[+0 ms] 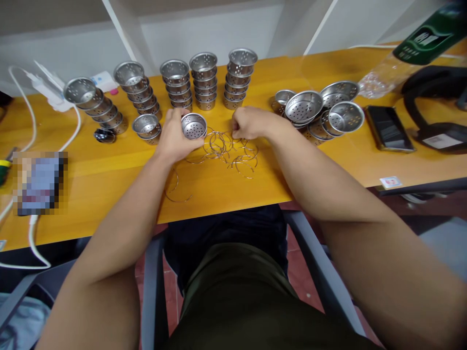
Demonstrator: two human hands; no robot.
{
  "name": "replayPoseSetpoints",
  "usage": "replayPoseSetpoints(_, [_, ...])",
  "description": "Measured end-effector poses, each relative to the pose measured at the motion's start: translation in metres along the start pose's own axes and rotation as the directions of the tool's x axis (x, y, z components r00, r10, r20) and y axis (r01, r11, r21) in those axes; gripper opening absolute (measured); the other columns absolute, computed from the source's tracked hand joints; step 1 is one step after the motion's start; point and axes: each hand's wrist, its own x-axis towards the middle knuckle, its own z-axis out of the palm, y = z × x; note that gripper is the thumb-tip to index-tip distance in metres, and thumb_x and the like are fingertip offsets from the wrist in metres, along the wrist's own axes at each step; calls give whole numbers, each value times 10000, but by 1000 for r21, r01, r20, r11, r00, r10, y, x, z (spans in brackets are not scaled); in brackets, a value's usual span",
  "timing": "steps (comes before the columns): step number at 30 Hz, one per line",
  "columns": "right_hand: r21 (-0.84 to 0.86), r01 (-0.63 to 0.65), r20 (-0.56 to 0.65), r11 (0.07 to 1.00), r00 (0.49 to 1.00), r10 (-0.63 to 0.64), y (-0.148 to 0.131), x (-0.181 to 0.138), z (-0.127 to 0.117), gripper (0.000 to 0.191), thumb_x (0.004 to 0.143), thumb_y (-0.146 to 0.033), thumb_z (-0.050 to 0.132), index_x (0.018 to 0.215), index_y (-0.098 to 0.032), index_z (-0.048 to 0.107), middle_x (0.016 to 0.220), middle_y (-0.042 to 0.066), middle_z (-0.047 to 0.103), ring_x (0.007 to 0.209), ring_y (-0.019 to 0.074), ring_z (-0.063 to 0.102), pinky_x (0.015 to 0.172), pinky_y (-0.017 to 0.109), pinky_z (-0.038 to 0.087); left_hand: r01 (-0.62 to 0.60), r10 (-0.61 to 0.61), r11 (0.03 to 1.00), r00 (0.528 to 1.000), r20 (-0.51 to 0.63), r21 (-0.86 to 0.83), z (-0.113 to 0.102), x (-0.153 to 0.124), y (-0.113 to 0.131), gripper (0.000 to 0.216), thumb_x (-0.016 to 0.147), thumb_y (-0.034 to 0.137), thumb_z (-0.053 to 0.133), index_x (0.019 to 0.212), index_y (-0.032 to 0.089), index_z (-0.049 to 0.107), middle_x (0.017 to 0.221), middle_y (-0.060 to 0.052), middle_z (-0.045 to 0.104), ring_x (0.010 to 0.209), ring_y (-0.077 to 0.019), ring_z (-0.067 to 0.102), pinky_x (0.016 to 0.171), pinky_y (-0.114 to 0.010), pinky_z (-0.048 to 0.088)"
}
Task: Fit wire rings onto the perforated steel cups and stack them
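Shirt (237, 301) | left grip (173, 133): holding metal cup (194, 127) | right grip (251, 121): cannot tell | behind: nested cups (204, 78)

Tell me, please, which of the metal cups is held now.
The cup in the left hand, beside the thin wire rings; only it has thumb and fingers around it.

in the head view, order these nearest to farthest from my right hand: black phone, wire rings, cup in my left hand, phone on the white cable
From your right hand:
1. wire rings, right at its fingertips
2. cup, to its left, in your left hand
3. black phone, off to the right
4. phone on the white cable, far left
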Motion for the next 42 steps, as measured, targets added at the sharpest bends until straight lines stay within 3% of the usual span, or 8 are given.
replayPoseSetpoints(8, [-68,1,-4,998,1000,-1,-6,-3,4,284,1103,-287,830,1321,-126,916,1356,235,908,1281,441,865,1009,483,663,-60,60,998,998,0,-17,9,-2,-7,874,644,71,1054,1418,226,680,1476,-169,754,1470,-481,753,1392,-667,592])
replayPoseSetpoints(16, [-74,74,-64,995,995,-79,10,-8,3,227,1097,-174,662,1120,-158,888,1242,221,913,1107,383,848,872,443,583,16,-15,999,1000,-15,51,-1,1,3,839,669,157,1112,1385,210,678,1457,-174,793,1433,-494,783,1372,-658,613])
replayPoseSetpoints(26, [117,160,-194,980,972,-135,25,-6,12,321,1102,-174,577,1360,-180,769,1326,216,869,1109,377,796,947,457,579,76,-75,992,997,-11,100,-5,1,17,744,731,226,1121,1330,221,679,1440,-177,810,1422,-489,797,1363,-667,626])
replayPoseSetpoints(33, [272,218,-253,937,956,-149,24,-7,16,213,1085,-133,596,1238,-222,714,1245,162,884,1037,330,784,976,447,607,75,-74,995,997,-8,64,-6,2,16,754,730,284,1147,1311,243,669,1423,-155,812,1439,-489,793,1387,-655,616])
replayPoseSetpoints(35, [305,209,-233,929,962,-140,18,-13,11,250,1109,-130,568,1288,-221,718,1246,153,903,1087,334,802,1019,455,624,72,-71,996,997,-20,55,-3,3,12,780,701,266,1156,1308,242,668,1414,-158,810,1426,-497,795,1388,-672,613])
replayPoseSetpoints(38, [349,130,-158,928,984,-78,9,-22,5,364,1214,-193,471,1523,-195,662,1263,141,924,1081,326,831,1056,461,635,66,-66,998,998,-24,17,2,7,1,828,642,253,1183,1295,243,673,1383,-161,807,1430,-526,786,1402,-711,590])
replayPoseSetpoints(42, [422,52,-115,905,993,-3,4,-23,7,435,1318,-347,367,1698,-209,529,1343,138,916,1020,300,874,999,452,669,18,-20,998,999,-45,-57,6,9,-14,826,640,329,1202,1274,262,676,1353,-139,805,1455,-530,774,1412,-733,580])
